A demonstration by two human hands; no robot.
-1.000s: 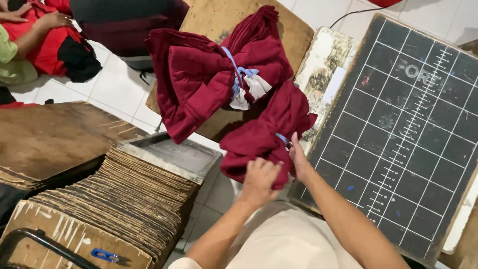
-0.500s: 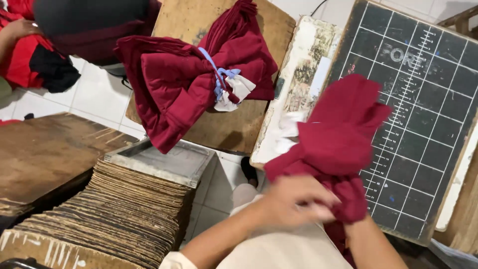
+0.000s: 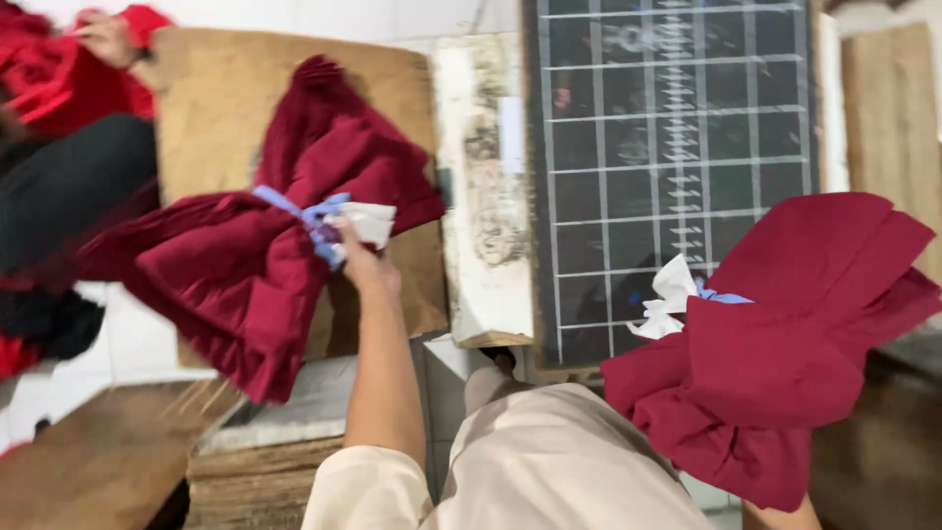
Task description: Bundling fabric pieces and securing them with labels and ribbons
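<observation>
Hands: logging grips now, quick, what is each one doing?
Left hand: closed on the blue tie of the tied maroon bundle.
Right hand: hidden under the second maroon bundle; cannot be told.

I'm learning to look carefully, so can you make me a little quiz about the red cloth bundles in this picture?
1. True or false: the left hand is at the blue tie of the dark red bundle lying on the brown board.
2. Which side is the second red bundle on? A) right of the black gridded mat B) on the stack of cardboard C) on the floor tiles
3. Fill in: the paper tag sticking out of the second bundle is ____ in colour.

Key: 1 true; 2 A; 3 white. The right hand is hidden under the second bundle, so its grip cannot be seen.
</observation>
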